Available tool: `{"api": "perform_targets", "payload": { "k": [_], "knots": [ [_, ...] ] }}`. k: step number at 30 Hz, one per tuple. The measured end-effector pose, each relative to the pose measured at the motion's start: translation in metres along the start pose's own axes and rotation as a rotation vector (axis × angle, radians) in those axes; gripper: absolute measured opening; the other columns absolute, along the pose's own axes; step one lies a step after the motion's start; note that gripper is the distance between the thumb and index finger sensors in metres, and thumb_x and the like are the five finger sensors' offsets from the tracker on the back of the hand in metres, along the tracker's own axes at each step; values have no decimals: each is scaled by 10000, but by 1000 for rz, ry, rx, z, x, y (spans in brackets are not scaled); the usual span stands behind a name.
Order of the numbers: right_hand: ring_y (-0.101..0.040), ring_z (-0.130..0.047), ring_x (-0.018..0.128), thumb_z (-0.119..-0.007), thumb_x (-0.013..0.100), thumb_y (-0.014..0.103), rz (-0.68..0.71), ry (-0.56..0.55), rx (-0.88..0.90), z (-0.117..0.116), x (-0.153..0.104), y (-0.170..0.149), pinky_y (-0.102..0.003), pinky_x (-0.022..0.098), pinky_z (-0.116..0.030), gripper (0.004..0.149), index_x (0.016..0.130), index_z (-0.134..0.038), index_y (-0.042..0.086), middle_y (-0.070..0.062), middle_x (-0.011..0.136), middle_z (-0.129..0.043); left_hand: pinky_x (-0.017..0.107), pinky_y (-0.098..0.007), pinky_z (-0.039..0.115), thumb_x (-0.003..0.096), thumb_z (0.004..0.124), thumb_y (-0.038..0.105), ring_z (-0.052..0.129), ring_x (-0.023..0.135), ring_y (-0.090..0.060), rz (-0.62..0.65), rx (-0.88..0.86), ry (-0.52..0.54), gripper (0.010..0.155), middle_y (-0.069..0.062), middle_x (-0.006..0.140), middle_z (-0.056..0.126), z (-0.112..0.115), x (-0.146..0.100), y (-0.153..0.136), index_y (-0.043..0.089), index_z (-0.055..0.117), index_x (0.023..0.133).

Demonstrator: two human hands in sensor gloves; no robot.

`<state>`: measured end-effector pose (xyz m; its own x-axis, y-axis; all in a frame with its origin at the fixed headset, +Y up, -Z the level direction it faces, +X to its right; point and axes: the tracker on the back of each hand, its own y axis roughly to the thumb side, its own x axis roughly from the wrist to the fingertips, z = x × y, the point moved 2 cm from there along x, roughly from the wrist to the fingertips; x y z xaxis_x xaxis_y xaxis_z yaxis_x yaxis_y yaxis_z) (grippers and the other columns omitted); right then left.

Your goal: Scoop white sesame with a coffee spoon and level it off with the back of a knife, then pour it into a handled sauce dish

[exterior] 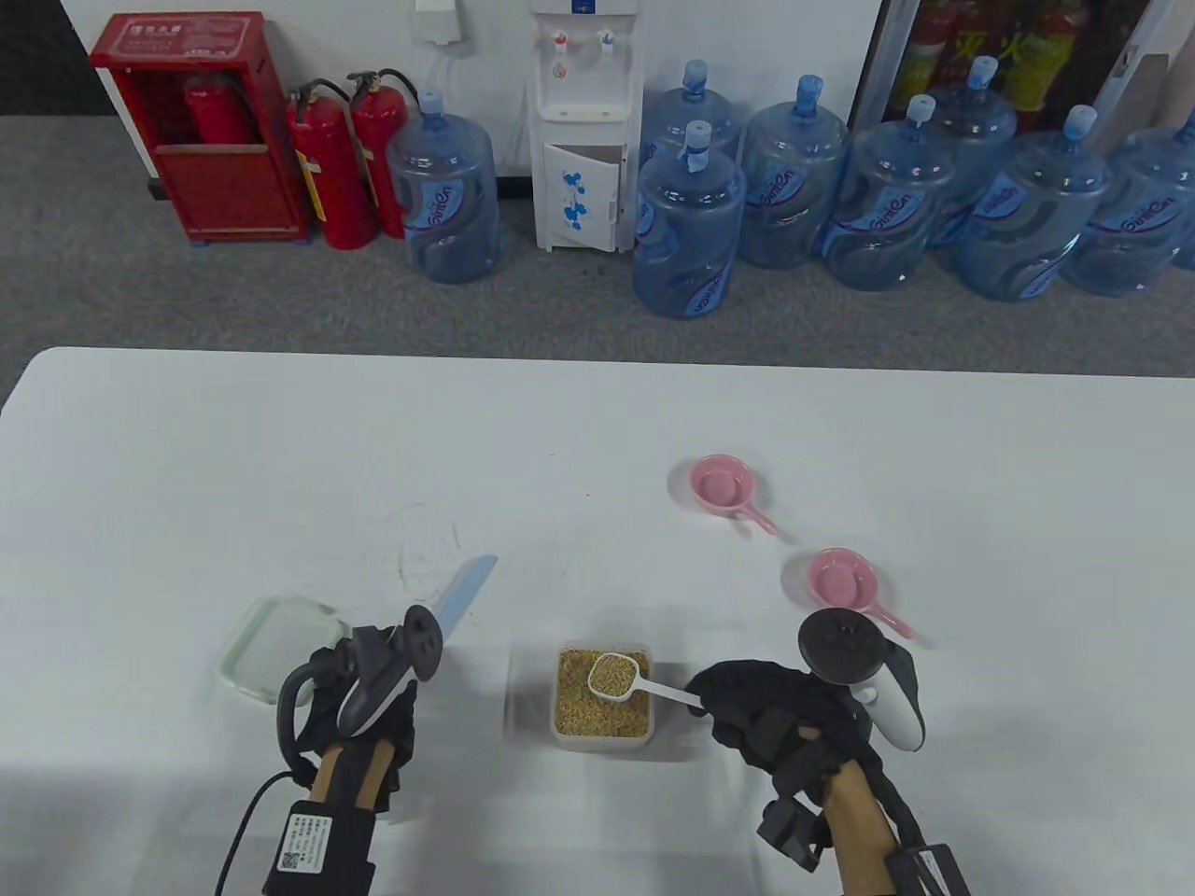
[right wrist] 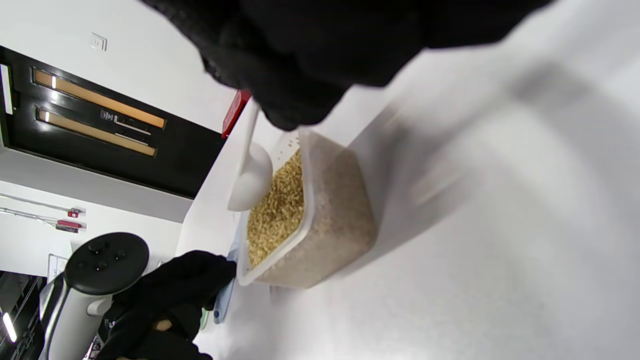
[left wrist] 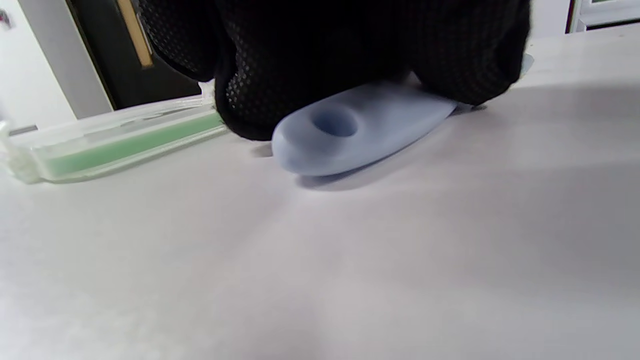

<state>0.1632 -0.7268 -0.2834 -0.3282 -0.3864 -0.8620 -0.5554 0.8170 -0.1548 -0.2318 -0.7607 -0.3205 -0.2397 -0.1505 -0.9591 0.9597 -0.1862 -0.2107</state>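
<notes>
A clear box of sesame (exterior: 603, 702) (right wrist: 300, 220) stands near the table's front edge. My right hand (exterior: 747, 714) (right wrist: 305, 65) pinches the handle of a white coffee spoon (exterior: 618, 676) (right wrist: 250, 175), whose heaped bowl hovers over the box. To the left, my left hand (exterior: 359, 695) (left wrist: 350, 55) grips the pale blue handle (left wrist: 350, 130) of a knife (exterior: 467, 586) lying on the table, blade pointing away to the upper right. Two pink handled sauce dishes (exterior: 721, 485) (exterior: 845, 581) sit to the right and behind.
A green-rimmed clear lid (exterior: 271, 644) (left wrist: 115, 142) lies flat just left of my left hand. Beyond the table's far edge are water jugs (exterior: 691, 224), a dispenser and red extinguishers on the floor.
</notes>
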Motion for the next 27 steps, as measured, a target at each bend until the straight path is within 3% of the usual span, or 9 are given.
{"api": "perform_targets", "payload": {
  "k": [6,11,15,21,27],
  "knots": [
    [-104,-904,235,-690,616,279,5,6,9,0,1,0,-337,192,-839,421,967,-815,84,-64,520,-967,746,-523,684,531,734,514,1007,642,-205,25,242,55,434,6,801,947,-1,-7,19,284,854,879],
    [-104,-904,235,-690,616,280,6,5,11,1,0,0,-337,193,-839,421,968,-815,84,-64,520,-967,751,-526,675,538,707,532,1005,657,-212,30,296,67,461,0,818,943,1,-8,24,278,847,896],
    [-104,-904,236,-690,616,280,6,0,13,2,0,-1,-337,193,-839,422,968,-815,83,-65,521,-967,758,-539,656,537,656,580,985,714,-231,31,220,61,578,-25,887,904,-10,-12,20,242,777,989],
    [-104,-904,237,-689,617,280,6,1,7,2,0,-1,-337,194,-839,422,968,-815,83,-65,522,-966,772,-563,630,539,645,588,930,876,-279,97,22,211,626,-32,1024,819,-42,-31,14,240,696,1057],
    [-105,-904,238,-689,617,281,12,-5,6,2,1,-1,-338,196,-839,422,969,-811,82,-65,524,-965,791,-586,598,496,556,638,750,1080,-374,206,-147,282,762,-38,1208,607,-50,-42,12,280,502,1167]
  ]
}}
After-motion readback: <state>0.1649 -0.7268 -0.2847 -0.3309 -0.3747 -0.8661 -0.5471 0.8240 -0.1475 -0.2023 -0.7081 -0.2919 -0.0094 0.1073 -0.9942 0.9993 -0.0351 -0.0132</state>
